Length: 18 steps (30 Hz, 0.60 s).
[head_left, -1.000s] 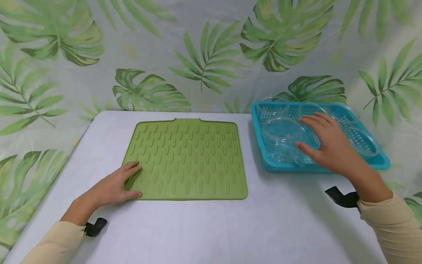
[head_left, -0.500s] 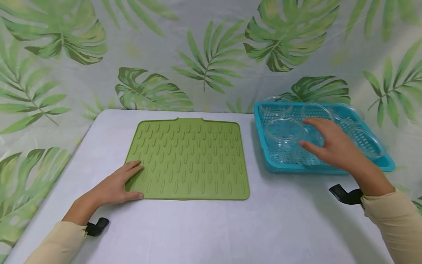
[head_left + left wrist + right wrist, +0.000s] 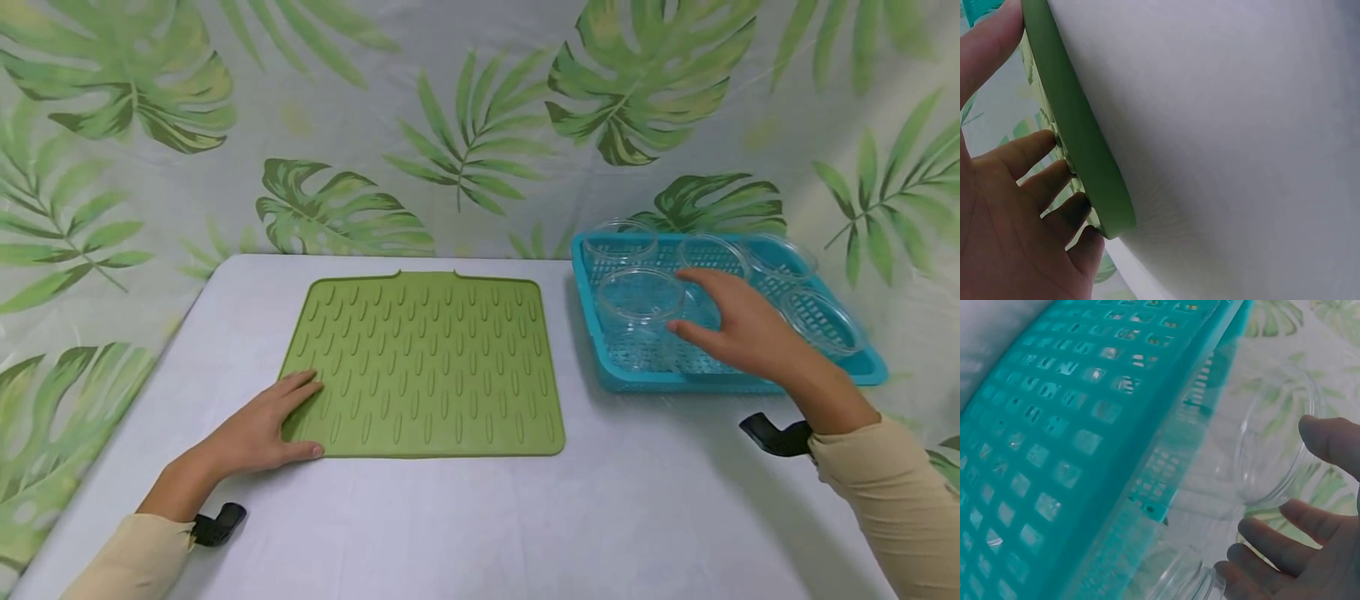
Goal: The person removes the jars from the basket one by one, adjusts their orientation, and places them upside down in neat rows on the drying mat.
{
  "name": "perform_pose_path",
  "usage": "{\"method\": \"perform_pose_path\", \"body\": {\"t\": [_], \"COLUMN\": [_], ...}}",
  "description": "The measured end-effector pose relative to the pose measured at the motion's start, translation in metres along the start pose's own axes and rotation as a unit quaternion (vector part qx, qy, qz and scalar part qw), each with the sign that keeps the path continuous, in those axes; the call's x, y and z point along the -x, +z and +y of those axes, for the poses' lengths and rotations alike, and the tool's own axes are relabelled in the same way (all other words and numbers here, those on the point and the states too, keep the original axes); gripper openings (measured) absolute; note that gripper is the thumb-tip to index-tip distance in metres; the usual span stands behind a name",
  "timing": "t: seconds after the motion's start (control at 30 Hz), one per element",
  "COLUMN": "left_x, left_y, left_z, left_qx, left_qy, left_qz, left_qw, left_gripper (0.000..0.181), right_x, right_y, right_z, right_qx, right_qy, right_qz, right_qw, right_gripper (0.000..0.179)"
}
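Note:
My left hand rests on the left side of a green ridged mat, thumb at its front edge. The left wrist view shows fingertips touching the ridged face beside the mat's rim. My right hand is over a blue perforated basket of clear plastic jars. Its thumb and index finger are spread at the right side of the front-left jar. In the right wrist view, my right hand has its thumb tip right at a jar's rim, fingers below.
Other clear jars stand in the basket: one at the back left, one at the back middle and one at the right. A white cloth covers the table. A leaf-print curtain hangs behind it.
My right hand's fingers have come lower and closer together beside the front-left jar. The left hand stays on the mat. The head view has shifted slightly.

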<state>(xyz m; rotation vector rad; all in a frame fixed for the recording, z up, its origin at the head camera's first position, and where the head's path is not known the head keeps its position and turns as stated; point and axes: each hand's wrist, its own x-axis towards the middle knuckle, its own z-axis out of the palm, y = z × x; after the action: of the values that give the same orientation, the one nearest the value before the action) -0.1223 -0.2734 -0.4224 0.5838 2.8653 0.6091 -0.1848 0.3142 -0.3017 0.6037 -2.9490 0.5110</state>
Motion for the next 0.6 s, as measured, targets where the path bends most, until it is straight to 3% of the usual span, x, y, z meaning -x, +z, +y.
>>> {"method": "perform_pose_path", "body": {"t": [0.13,0.37,0.6], "left_x": [0.0,-0.001,0.0], "left_y": [-0.001,-0.001,-0.001], "left_z": [0.001,-0.002,-0.001], "left_qx": [-0.001,-0.002,0.006], "left_qy": [0.001,0.005,0.006], "left_qz": [-0.001,0.003,-0.003], "left_qw": [1.0,1.0,1.0], "left_gripper": [0.09,0.09,0.09], "right_x": [-0.002,-0.014,-0.021], "right_y": [-0.001,0.004,0.014], "right_z": [-0.003,-0.009,-0.006], "right_qx": [-0.014,-0.107,-0.154], "right_qy": [0.024,0.078,0.114], "right_qz": [-0.025,-0.093,-0.109], "right_qw": [0.9993,0.9868,0.9754], "right_gripper": [0.08,0.11,0.119]}}
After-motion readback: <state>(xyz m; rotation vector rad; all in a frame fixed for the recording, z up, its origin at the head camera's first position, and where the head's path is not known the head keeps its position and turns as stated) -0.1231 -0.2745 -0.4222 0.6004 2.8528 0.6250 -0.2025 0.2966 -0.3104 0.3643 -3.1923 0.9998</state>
